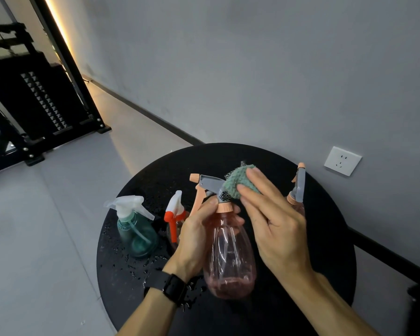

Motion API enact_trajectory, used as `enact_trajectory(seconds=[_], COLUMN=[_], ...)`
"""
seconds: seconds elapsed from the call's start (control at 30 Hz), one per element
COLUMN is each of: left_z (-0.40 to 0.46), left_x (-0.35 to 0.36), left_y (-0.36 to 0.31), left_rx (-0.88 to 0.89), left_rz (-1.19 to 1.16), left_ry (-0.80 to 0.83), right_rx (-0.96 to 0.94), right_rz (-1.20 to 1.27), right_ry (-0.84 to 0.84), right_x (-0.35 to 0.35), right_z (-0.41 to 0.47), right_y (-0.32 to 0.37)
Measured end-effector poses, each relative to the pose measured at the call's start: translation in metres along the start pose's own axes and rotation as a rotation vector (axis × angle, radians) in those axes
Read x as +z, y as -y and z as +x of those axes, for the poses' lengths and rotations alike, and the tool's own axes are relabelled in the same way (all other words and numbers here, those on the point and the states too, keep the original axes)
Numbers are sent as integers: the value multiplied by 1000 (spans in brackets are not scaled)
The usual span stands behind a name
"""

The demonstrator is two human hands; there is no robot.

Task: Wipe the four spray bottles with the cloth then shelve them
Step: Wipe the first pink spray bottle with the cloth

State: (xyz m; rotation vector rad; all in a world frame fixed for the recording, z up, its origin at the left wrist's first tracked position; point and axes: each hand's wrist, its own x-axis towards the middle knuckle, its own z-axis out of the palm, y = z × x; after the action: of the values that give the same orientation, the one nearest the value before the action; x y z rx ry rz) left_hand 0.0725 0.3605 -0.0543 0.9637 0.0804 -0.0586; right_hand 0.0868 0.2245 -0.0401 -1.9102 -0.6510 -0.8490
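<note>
- So the left hand point(199, 235) has its fingers curled around the neck of a clear pink plastic spray bottle point(229, 253), held up over the middle of the round black table point(330, 238).
- Right hand point(274, 226) presses a bumpy green cloth point(240, 181) against the bottle's grey-and-peach trigger head, fingers mostly straight, thumb hidden, so I can't tell if it's pinching.
- Waiting on the table: a teal bottle with a clear sprayer point(137, 232) near the left edge, one with a red-and-white sprayer point(174, 214) just beside it, and another pink one point(297, 190) by the far right edge.
- Water droplets point(131, 265) are all over the left side of the tabletop.
- Risk, I reckon: a wet bottle held only at the neck could slip, and setting wiped ones back down in that water just re-wets them.
</note>
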Motion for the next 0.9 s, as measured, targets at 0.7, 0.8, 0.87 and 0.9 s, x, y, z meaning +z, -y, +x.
enact_trajectory(seconds=[0.7,0.8,0.87,0.9], left_z=[2,3,3,3], left_x=[-1,-1,-1,-2], left_y=[8,9,10,11], left_rx=[113,152,162,163], left_rz=[596,614,591,589], left_ry=[-58,-99,-143,-168], right_rx=[206,210,207,208], right_rz=[-28,-14,-8,-7], right_ry=[-21,-42,-52,-52], right_x=[-13,-18,-19,-20], right_z=[3,5,5,5], right_y=[-30,-29,-29,-29])
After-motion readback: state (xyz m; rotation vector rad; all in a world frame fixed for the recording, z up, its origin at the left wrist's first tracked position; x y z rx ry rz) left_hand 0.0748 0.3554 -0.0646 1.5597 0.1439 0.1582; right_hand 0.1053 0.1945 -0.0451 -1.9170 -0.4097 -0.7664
